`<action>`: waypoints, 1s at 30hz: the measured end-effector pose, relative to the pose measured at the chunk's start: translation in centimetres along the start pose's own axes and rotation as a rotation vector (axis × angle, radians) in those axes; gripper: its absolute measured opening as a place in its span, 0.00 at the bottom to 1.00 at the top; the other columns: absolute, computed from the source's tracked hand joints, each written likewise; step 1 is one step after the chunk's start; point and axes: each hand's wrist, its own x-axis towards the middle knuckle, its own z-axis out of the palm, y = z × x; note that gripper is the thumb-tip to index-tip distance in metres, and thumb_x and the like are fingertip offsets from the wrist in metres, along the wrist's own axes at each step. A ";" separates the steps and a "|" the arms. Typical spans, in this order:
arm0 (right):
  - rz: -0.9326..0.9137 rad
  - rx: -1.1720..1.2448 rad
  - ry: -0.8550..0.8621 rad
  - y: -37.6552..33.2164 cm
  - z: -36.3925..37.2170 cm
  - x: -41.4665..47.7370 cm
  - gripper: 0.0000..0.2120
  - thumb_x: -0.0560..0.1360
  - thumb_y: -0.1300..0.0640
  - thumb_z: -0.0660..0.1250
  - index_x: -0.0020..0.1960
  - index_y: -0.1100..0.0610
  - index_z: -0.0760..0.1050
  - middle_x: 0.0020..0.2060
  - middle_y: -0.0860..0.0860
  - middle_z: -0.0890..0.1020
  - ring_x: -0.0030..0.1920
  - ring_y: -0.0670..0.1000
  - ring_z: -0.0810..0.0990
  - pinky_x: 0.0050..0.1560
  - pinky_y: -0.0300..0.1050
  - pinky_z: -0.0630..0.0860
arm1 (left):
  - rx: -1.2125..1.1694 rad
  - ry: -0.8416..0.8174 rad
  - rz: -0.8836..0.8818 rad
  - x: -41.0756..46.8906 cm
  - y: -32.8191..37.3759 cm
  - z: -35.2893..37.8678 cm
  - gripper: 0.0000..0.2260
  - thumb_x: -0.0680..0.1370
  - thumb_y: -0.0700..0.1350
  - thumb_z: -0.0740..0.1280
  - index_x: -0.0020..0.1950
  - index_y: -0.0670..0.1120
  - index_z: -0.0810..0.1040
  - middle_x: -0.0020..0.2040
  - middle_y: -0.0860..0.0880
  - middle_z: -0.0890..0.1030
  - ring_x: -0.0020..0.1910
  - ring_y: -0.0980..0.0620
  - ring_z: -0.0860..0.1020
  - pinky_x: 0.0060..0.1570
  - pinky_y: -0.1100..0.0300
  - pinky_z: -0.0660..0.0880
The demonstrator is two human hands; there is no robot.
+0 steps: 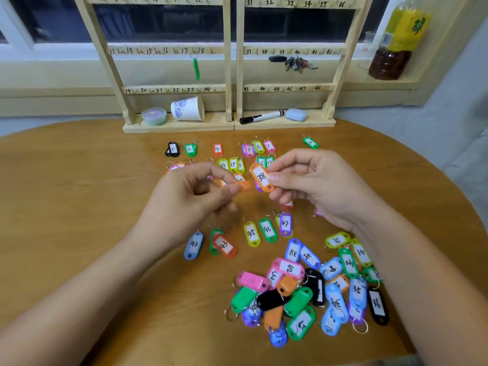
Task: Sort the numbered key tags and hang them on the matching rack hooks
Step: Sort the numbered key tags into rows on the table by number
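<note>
My right hand (314,186) pinches an orange key tag marked 38 (261,177) above the middle of the table. My left hand (192,199) pinches a second orange tag (243,185) whose number is hidden. Rows of sorted tags lie beyond my hands, among them tag 1 (172,149), and tags 42 (194,244), 45 (251,233) and 47 (285,223) lie nearer me. A mixed heap of unsorted tags (303,289) sits at the lower right. The wooden rack (232,48) with numbered hooks stands at the back; one green tag (196,68) hangs near hook 18.
On the rack's base stand a paper cup (188,109), a small lidded tub (154,116), a black marker (261,117) and a blue eraser (296,114). A bunch of keys (295,63) hangs below hooks 39 to 41. A bottle (396,40) stands on the sill at right.
</note>
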 end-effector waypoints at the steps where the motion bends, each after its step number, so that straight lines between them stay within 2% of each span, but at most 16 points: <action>1: -0.013 0.024 0.024 0.1 0.3 0.3 0.07 0.75 0.67 0.76 0.52 0.64 0.82 0.38 0.60 0.86 0.38 0.54 0.87 0.38 0.40 0.83 | -0.015 0.010 0.002 0.1 -0.2 -0.1 0.03 0.79 0.45 0.76 0.50 0.46 0.85 0.38 0.46 0.88 0.37 0.48 0.84 0.44 0.59 0.80; 3: -0.035 0.063 0.069 0.6 0.7 0.6 0.07 0.74 0.66 0.76 0.52 0.64 0.82 0.38 0.58 0.86 0.39 0.54 0.87 0.38 0.40 0.82 | -0.030 0.040 -0.002 0.1 -0.9 -0.3 0.02 0.79 0.40 0.76 0.51 0.45 0.85 0.41 0.47 0.89 0.41 0.50 0.87 0.47 0.59 0.81; 5: -0.044 0.084 0.099 1.3 1.0 0.6 0.10 0.72 0.63 0.76 0.52 0.63 0.82 0.38 0.59 0.86 0.39 0.55 0.87 0.38 0.40 0.82 | -0.052 0.062 -0.005 -0.1 -1.5 -0.3 0.04 0.79 0.36 0.74 0.51 0.44 0.86 0.42 0.48 0.89 0.42 0.53 0.86 0.46 0.63 0.81; 7: -0.044 0.084 0.116 2.0 1.2 0.6 0.11 0.72 0.62 0.77 0.53 0.63 0.82 0.38 0.59 0.86 0.39 0.55 0.87 0.37 0.39 0.81 | -0.061 0.056 0.004 -0.2 -1.9 -0.4 0.04 0.80 0.36 0.73 0.51 0.44 0.86 0.43 0.48 0.88 0.43 0.51 0.86 0.44 0.64 0.79; 8: -0.044 0.076 0.121 2.3 1.3 0.5 0.11 0.72 0.63 0.76 0.53 0.64 0.82 0.38 0.59 0.86 0.39 0.55 0.87 0.37 0.39 0.81 | -0.042 0.052 0.019 -0.3 -2.1 -0.4 0.04 0.80 0.37 0.73 0.50 0.45 0.86 0.43 0.49 0.88 0.44 0.48 0.86 0.43 0.61 0.79; 11: -0.046 0.052 0.125 2.7 1.4 0.2 0.10 0.73 0.62 0.77 0.53 0.63 0.82 0.39 0.60 0.87 0.39 0.57 0.87 0.38 0.40 0.81 | -0.014 0.089 0.052 -0.4 -2.3 -0.3 0.04 0.79 0.39 0.77 0.49 0.47 0.85 0.45 0.48 0.88 0.44 0.33 0.83 0.43 0.43 0.79; 12: -0.040 0.049 0.123 2.7 1.4 0.1 0.11 0.73 0.61 0.77 0.53 0.63 0.82 0.39 0.60 0.87 0.40 0.58 0.87 0.38 0.41 0.82 | -0.044 0.101 0.045 -0.4 -2.4 -0.3 0.05 0.78 0.38 0.78 0.49 0.47 0.85 0.45 0.47 0.88 0.45 0.32 0.83 0.44 0.41 0.80; 15: -0.024 0.066 0.119 2.8 1.5 0.1 0.13 0.71 0.60 0.77 0.54 0.62 0.82 0.40 0.61 0.87 0.42 0.60 0.88 0.39 0.42 0.83 | -0.096 0.087 0.026 -0.4 -2.6 -0.2 0.10 0.76 0.32 0.77 0.51 0.46 0.85 0.46 0.48 0.88 0.45 0.42 0.86 0.44 0.52 0.80; 18: -0.026 0.068 0.134 2.8 1.4 0.1 0.12 0.73 0.63 0.77 0.55 0.62 0.81 0.41 0.61 0.87 0.43 0.61 0.89 0.40 0.44 0.83 | -0.083 0.028 0.032 -0.3 -2.4 -0.2 0.13 0.75 0.31 0.78 0.54 0.46 0.85 0.49 0.52 0.88 0.43 0.54 0.83 0.41 0.65 0.77; 20: -0.062 0.027 0.195 2.8 1.0 0.1 0.10 0.75 0.65 0.77 0.55 0.61 0.81 0.41 0.60 0.87 0.43 0.61 0.89 0.42 0.46 0.83 | -0.056 0.032 0.023 -0.3 -2.4 -0.2 0.14 0.75 0.32 0.78 0.55 0.47 0.85 0.50 0.53 0.88 0.42 0.56 0.82 0.40 0.65 0.77; 22: -0.113 -0.063 0.316 2.7 -0.1 0.4 0.10 0.76 0.66 0.76 0.55 0.59 0.82 0.41 0.58 0.88 0.41 0.56 0.88 0.39 0.43 0.81 | -0.018 0.060 0.021 -0.3 -2.6 -0.3 0.14 0.76 0.33 0.78 0.56 0.49 0.85 0.51 0.53 0.88 0.42 0.56 0.82 0.40 0.61 0.79; 25: -0.116 -0.199 0.449 2.6 -2.6 0.7 0.08 0.76 0.62 0.78 0.54 0.54 0.85 0.41 0.54 0.88 0.40 0.50 0.85 0.36 0.39 0.76 | -0.012 0.080 0.019 -0.2 -2.7 -0.3 0.15 0.76 0.34 0.78 0.57 0.51 0.85 0.53 0.53 0.88 0.43 0.55 0.83 0.42 0.57 0.80; 30: 0.016 -0.264 0.475 3.1 -5.3 0.1 0.06 0.74 0.60 0.80 0.50 0.54 0.86 0.37 0.52 0.88 0.36 0.45 0.81 0.35 0.41 0.71 | -0.008 0.078 0.002 -0.2 -3.2 0.0 0.19 0.76 0.35 0.78 0.62 0.55 0.84 0.51 0.47 0.87 0.44 0.54 0.83 0.45 0.60 0.78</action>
